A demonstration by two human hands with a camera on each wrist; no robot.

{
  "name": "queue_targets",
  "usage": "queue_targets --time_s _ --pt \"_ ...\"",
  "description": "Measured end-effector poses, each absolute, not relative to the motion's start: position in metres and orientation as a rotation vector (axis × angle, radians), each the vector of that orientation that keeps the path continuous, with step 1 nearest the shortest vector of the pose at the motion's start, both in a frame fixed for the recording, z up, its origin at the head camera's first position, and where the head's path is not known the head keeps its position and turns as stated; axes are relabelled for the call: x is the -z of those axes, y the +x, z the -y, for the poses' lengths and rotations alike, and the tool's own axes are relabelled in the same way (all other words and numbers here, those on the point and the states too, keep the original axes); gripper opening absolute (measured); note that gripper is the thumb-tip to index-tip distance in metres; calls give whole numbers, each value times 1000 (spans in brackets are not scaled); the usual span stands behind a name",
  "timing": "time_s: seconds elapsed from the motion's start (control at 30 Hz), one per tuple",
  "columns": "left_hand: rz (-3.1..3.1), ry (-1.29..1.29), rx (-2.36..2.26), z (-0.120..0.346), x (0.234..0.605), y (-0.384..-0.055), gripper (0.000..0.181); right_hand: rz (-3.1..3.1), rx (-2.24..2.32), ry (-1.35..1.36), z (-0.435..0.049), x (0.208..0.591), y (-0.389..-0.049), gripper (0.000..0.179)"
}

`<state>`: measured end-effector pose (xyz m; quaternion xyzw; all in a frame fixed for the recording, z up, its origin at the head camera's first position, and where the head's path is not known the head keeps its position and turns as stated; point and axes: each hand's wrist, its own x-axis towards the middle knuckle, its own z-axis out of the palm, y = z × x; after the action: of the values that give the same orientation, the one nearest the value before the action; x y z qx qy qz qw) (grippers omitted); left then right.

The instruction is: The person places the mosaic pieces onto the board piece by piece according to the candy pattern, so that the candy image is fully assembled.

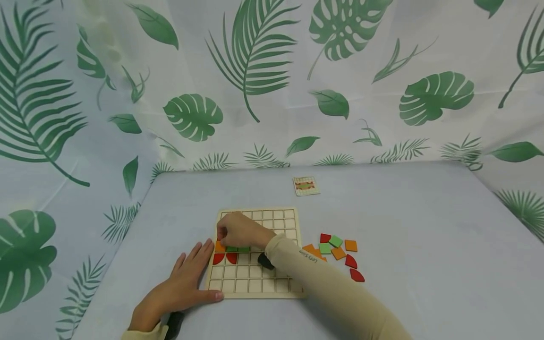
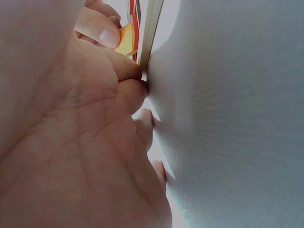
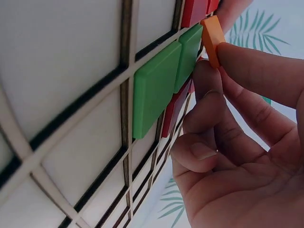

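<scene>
My right hand (image 1: 244,230) pinches an orange square tile (image 3: 213,40) between thumb and finger, tilted at the left edge of the wooden grid board (image 1: 255,285). Beside it, two green square tiles (image 3: 156,90) sit in neighbouring cells. Red quarter-round tiles (image 1: 231,258) lie in the row nearer me; other red pieces (image 3: 192,12) show on the opposite side of the green ones in the right wrist view. My left hand (image 1: 187,278) rests on the table with spread fingers, its thumb and index fingertip at the board's left edge. My right hand and forearm hide part of the grid.
Right of the board lie loose orange tiles (image 1: 351,245), green tiles (image 1: 325,248) and red tiles (image 1: 357,275), some partly behind my right sleeve (image 1: 323,274). A small pattern card (image 1: 306,186) lies beyond the board. Leaf-printed cloth (image 1: 272,132) hangs behind the table.
</scene>
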<state>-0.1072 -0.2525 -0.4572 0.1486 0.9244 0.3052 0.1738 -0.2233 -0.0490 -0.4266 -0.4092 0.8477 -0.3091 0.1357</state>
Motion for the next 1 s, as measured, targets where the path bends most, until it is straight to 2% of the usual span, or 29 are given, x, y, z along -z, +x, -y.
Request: queue_targets --time_s 0.23,0.53,0.73,0.9,1.0 --pt "-2621 431 -878 251 454 -105 125 -2495 860 -1234 52 428 -222 27" --pt "-2619 441 -855 250 451 -105 124 -2526 850 -1197 52 433 -219 26" --pt "-2637 460 -895 253 460 -107 126 -2533 845 -1159 50 432 -218 21" --pt "-2656 442 -888 254 464 -106 127 -2544 894 -1115 45 432 -217 8" --pt "-2649 436 -879 253 464 -106 127 -2564 919 -1099 38 431 -215 21"
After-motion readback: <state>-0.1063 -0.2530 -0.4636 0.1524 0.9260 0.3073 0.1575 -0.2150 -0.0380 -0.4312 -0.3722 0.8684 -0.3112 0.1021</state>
